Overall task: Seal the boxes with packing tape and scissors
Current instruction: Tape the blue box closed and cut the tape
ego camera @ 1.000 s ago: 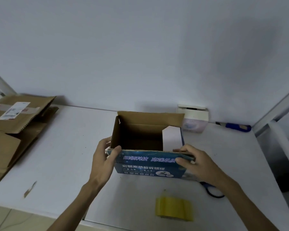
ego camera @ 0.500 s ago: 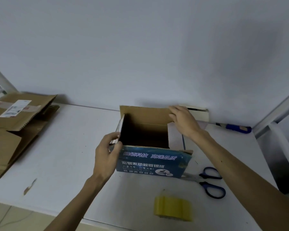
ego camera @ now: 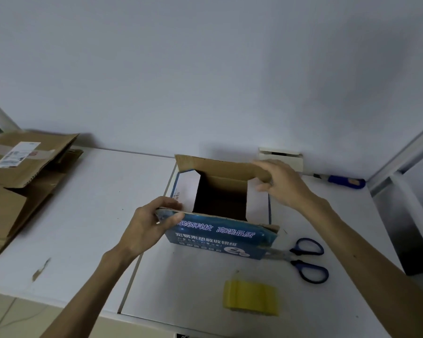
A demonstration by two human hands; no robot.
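on the table (ego camera: 83, 215), open box (ego camera: 220, 230); just right of its near corner, scissors (ego camera: 305, 261); in front, tape roll (ego camera: 250, 298); far left, flattened cartons (ego camera: 17, 186); behind, at the wall, little box (ego camera: 281, 158) and cutter (ego camera: 344, 181). left hand (ego camera: 149, 225) pinching near flap, right hand (ego camera: 283, 184) far flap.

Two bare hands, left hand (ego camera: 147, 223), right hand (ego camera: 281, 184), slim fingers, short nails; bare forearms, sleeveless up to frame edge; small bright speck on left finger, unclear
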